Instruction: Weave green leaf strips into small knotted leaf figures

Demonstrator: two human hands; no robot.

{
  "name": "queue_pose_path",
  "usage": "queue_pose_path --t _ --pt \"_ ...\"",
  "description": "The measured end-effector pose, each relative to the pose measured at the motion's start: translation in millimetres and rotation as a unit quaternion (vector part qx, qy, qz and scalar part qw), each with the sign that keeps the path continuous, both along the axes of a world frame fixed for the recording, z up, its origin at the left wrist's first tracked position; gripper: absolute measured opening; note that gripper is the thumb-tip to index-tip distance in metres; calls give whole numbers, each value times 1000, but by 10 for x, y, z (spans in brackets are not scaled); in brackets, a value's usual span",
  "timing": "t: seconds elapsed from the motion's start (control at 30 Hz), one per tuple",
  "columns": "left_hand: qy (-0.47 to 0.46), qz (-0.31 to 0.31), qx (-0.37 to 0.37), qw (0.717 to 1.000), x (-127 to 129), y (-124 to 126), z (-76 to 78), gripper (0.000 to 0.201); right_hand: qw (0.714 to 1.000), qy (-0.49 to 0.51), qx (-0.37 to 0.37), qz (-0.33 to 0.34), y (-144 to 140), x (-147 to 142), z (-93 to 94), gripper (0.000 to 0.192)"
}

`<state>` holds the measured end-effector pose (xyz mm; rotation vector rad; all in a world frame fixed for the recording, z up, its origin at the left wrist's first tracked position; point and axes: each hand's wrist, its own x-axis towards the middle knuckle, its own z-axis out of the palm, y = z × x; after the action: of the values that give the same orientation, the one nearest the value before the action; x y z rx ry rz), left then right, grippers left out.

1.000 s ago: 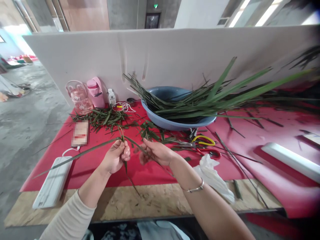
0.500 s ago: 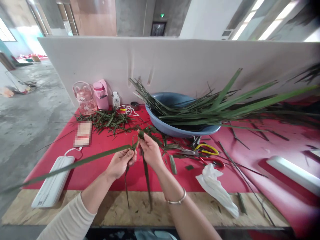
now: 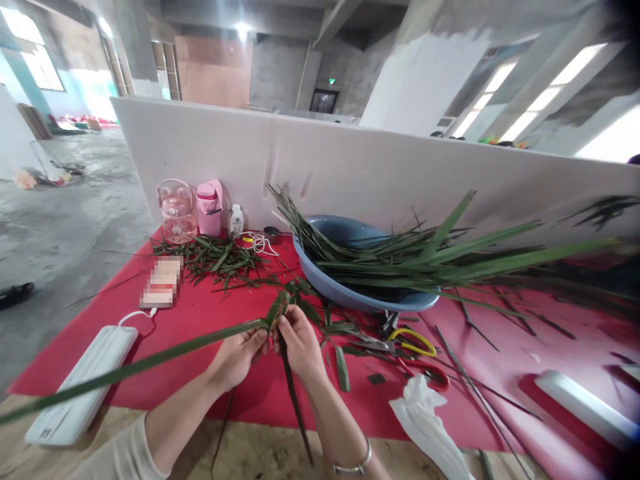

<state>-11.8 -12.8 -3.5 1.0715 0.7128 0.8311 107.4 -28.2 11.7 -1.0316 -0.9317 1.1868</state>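
Both hands meet over the red mat [image 3: 210,320], pinching long green leaf strips at one folded point. My left hand [image 3: 239,357] holds a long leaf strip [image 3: 125,370] that runs out to the lower left. My right hand [image 3: 299,341] grips a second leaf strip [image 3: 291,393] that hangs down toward me. A small folded loop of leaf [image 3: 278,305] sticks up just above the fingertips. A bracelet is on my right wrist.
A blue basin [image 3: 350,287] full of long leaves sits behind the hands. Scissors with yellow and red handles [image 3: 413,347], a white tissue [image 3: 425,427], leaf scraps [image 3: 215,257], a white power strip [image 3: 80,383], pink bottles [image 3: 209,208] and a white partition [image 3: 350,167] surround the spot.
The view has tilted up. My hands have come close together at the fold, and the long strip now reaches further to the lower left.
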Motion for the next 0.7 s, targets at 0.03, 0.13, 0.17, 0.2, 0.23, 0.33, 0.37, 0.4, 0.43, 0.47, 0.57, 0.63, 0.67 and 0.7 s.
queue_pose_path --t 0.03,0.13,0.17,0.2,0.23,0.33,0.37,0.4,0.43,0.47,0.57,0.63,0.67,0.7 --pt "-4 -4 -7 1000 0 5 -4 35 1000 14 -8 -4 -1 6 -6 25" --pt "-14 12 -31 999 11 16 -18 33 992 123 -28 4 -33 73 -26 28" --pt "-17 18 -40 999 18 19 -23 33 985 167 -30 24 -54 109 -28 28" --pt "-19 21 -47 998 25 20 -29 34 977 204 -27 49 -76 150 -26 27" --pt "-20 19 -53 998 32 20 -36 35 970 230 -19 71 -96 192 -19 26" --pt "-21 6 -64 998 46 12 -59 38 968 241 12 75 -109 287 23 29" --pt "-21 2 -67 998 47 7 -64 38 972 229 13 56 -91 301 34 32" --pt "-21 0 -68 997 47 0 -67 38 977 209 6 32 -64 305 38 37" --pt "-21 0 -65 998 45 -8 -66 38 983 184 -7 3 -32 299 33 42" --pt "-19 1 -58 998 43 -16 -61 37 988 152 -26 -29 0 286 19 46" --pt "-12 1 -22 1000 33 -38 -34 33 990 46 -63 -116 59 226 -51 51" --pt "-14 -5 -10 1000 30 -45 -20 33 989 -1 -54 -139 49 191 -75 47" --pt "-16 -8 -11 1000 32 -46 -19 34 990 -12 -46 -132 33 178 -72 43" --pt "-16 -9 -13 1000 35 -44 -22 36 992 -13 -40 -118 13 167 -60 40"
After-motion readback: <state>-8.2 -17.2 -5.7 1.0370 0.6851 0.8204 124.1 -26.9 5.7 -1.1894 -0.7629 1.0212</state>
